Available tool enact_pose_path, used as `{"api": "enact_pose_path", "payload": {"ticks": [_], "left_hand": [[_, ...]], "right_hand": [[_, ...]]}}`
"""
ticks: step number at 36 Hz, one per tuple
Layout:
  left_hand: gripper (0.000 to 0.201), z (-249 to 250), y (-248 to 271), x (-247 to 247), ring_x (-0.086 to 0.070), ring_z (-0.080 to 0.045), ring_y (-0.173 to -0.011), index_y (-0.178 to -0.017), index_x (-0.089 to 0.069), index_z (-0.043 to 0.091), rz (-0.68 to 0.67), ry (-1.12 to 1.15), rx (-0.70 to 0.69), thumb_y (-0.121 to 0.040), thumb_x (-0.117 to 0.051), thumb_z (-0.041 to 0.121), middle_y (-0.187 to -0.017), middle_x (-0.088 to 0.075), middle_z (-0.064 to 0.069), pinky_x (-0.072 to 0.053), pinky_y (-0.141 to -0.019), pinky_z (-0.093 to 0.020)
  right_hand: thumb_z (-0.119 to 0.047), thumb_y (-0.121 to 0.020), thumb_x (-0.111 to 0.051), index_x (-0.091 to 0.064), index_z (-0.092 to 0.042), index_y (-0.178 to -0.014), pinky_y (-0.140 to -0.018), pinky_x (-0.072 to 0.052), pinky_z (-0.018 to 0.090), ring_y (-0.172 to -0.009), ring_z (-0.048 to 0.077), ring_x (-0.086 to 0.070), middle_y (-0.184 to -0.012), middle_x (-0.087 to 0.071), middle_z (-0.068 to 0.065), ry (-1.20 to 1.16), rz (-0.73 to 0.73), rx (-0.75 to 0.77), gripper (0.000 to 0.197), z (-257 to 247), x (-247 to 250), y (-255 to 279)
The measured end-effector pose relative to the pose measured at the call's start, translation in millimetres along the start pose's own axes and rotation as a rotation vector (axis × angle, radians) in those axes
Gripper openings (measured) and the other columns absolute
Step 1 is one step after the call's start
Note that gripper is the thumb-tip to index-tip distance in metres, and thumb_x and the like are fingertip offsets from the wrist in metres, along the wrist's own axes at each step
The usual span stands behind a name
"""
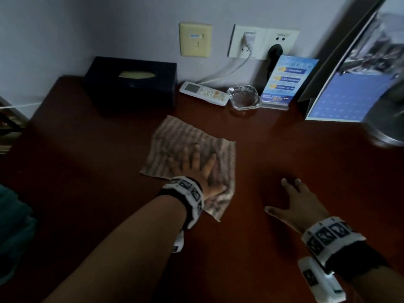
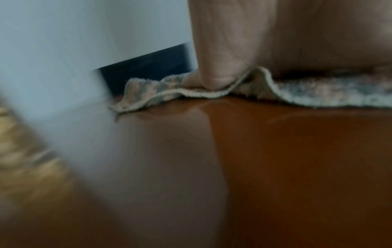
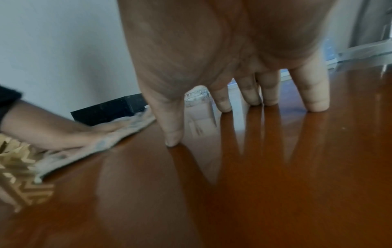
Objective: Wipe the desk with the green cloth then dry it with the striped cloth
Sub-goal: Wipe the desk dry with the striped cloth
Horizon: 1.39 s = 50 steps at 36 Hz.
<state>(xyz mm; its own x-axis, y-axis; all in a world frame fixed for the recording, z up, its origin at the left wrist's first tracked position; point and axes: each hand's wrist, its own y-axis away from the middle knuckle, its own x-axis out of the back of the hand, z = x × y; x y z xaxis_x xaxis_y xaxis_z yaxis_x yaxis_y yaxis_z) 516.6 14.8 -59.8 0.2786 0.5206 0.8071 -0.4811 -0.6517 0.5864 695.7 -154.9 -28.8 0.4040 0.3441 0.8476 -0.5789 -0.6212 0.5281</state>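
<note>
The striped cloth [image 1: 175,141] lies spread on the dark red-brown desk [image 1: 98,171], near its middle. My left hand [image 1: 194,165] presses flat on the cloth with straight, spread fingers. In the left wrist view the thumb [image 2: 214,78] pushes the cloth's edge [image 2: 161,95] down onto the wood. The right wrist view shows the same hand [image 3: 63,134] flat on the cloth [image 3: 106,142]. My right hand [image 1: 295,200] rests on the bare desk to the right, its fingertips [image 3: 316,107] touching the glossy surface. It holds nothing. No green cloth is clearly visible.
Along the back wall stand a dark tissue box [image 1: 133,84], a white remote [image 1: 204,94], a glass ashtray [image 1: 243,98], a blue sign card [image 1: 284,82] and a desk calendar [image 1: 341,92]. A metal object [image 1: 384,123] sits at the right edge. Cables run from wall sockets [image 1: 262,41].
</note>
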Motion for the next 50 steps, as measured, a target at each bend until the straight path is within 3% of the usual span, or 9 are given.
{"api": "enact_pose_path", "payload": {"ticks": [7, 14, 21, 24, 26, 30, 37, 44, 50], "left_hand": [[0.094, 88, 0, -8, 0.039, -0.037, -0.132, -0.143, 0.019, 0.045, -0.012, -0.078, -0.198, -0.075, -0.033, 0.083, -0.147, 0.041, -0.003, 0.019, -0.098, -0.07], [0.093, 166, 6, -21, 0.04, -0.036, -0.132, -0.146, 0.017, 0.037, -0.05, -0.151, -0.388, -0.078, -0.027, 0.082, -0.149, 0.038, -0.004, 0.024, -0.095, -0.069], [0.07, 173, 10, -23, 0.019, -0.02, -0.144, -0.151, 0.001, 0.029, -0.026, 0.01, -0.651, -0.095, -0.037, 0.047, -0.158, 0.01, 0.008, 0.015, -0.109, -0.061], [0.051, 151, 10, -3, -0.009, -0.017, -0.145, -0.147, -0.027, 0.027, 0.022, 0.144, -0.73, -0.099, -0.041, 0.029, -0.157, -0.012, 0.008, -0.006, -0.118, -0.047], [0.043, 136, 8, 7, -0.031, -0.017, -0.136, -0.141, -0.04, 0.025, 0.091, 0.226, -0.704, -0.098, -0.043, 0.021, -0.152, -0.025, 0.007, -0.027, -0.111, -0.034], [0.04, 109, -5, 25, -0.044, -0.021, -0.125, -0.135, -0.047, 0.025, 0.247, 0.226, -0.543, -0.094, -0.047, 0.02, -0.144, -0.037, 0.003, -0.042, -0.099, -0.037], [0.047, 82, -33, 44, -0.018, -0.021, -0.141, -0.14, -0.036, 0.032, 0.302, 0.022, -0.31, -0.093, -0.045, 0.032, -0.154, -0.02, 0.002, -0.017, -0.113, -0.05], [0.062, 68, -53, 55, 0.002, -0.024, -0.146, -0.149, -0.006, 0.038, 0.208, -0.021, -0.101, -0.096, -0.039, 0.04, -0.159, 0.004, 0.001, -0.008, -0.115, -0.055], [0.069, 64, -64, 53, 0.009, -0.024, -0.145, -0.147, 0.007, 0.045, 0.068, -0.023, -0.065, -0.094, -0.036, 0.056, -0.157, 0.016, 0.006, -0.008, -0.114, -0.058]], "right_hand": [[-0.053, -0.088, -0.052, -0.013, -0.027, -0.151, -0.111, -0.025, 0.032, -0.143, 0.019, -0.02, -0.158, -0.01, 0.0, -0.049, 0.001, 0.085, 0.079, 21, 14, -9], [-0.016, -0.089, -0.047, -0.054, -0.009, -0.13, -0.096, -0.037, 0.025, -0.121, 0.023, -0.051, -0.135, -0.052, 0.009, -0.286, 0.41, 0.437, 0.042, 35, 19, -3], [-0.003, -0.094, -0.048, -0.034, -0.023, -0.143, -0.094, -0.019, -0.003, -0.122, -0.002, -0.032, -0.137, -0.039, -0.008, -0.517, 0.268, 0.41, 0.055, 50, 0, -10], [-0.012, -0.097, -0.045, -0.029, -0.021, -0.145, -0.096, -0.029, 0.008, -0.121, 0.003, -0.04, -0.136, -0.045, -0.003, -0.615, 0.26, 0.404, 0.052, 50, 0, -15], [-0.016, -0.098, -0.044, -0.027, -0.021, -0.146, -0.104, -0.03, 0.018, -0.126, 0.003, -0.037, -0.142, -0.041, -0.002, -0.652, 0.235, 0.395, 0.051, 45, 1, -19], [-0.034, -0.095, -0.043, -0.019, -0.031, -0.149, -0.117, -0.015, 0.049, -0.143, 0.014, -0.013, -0.157, -0.012, -0.001, -0.383, 0.173, 0.427, 0.059, 25, 1, -30], [-0.077, -0.078, -0.041, 0.013, -0.064, -0.134, -0.102, 0.008, 0.07, -0.139, 0.023, 0.031, -0.146, 0.041, -0.013, 0.063, -0.029, 0.291, 0.079, 6, -9, -58], [-0.081, -0.076, -0.036, 0.023, -0.069, -0.124, -0.107, -0.004, 0.069, -0.138, 0.023, 0.032, -0.136, 0.047, -0.024, -0.089, -0.038, 0.084, 0.077, 63, 2, -75], [-0.084, -0.073, -0.018, 0.006, -0.045, -0.146, -0.11, -0.004, 0.059, -0.144, 0.028, 0.005, -0.158, 0.014, 0.0, 0.231, 0.133, 0.142, 0.086, 68, 18, -61]]}}
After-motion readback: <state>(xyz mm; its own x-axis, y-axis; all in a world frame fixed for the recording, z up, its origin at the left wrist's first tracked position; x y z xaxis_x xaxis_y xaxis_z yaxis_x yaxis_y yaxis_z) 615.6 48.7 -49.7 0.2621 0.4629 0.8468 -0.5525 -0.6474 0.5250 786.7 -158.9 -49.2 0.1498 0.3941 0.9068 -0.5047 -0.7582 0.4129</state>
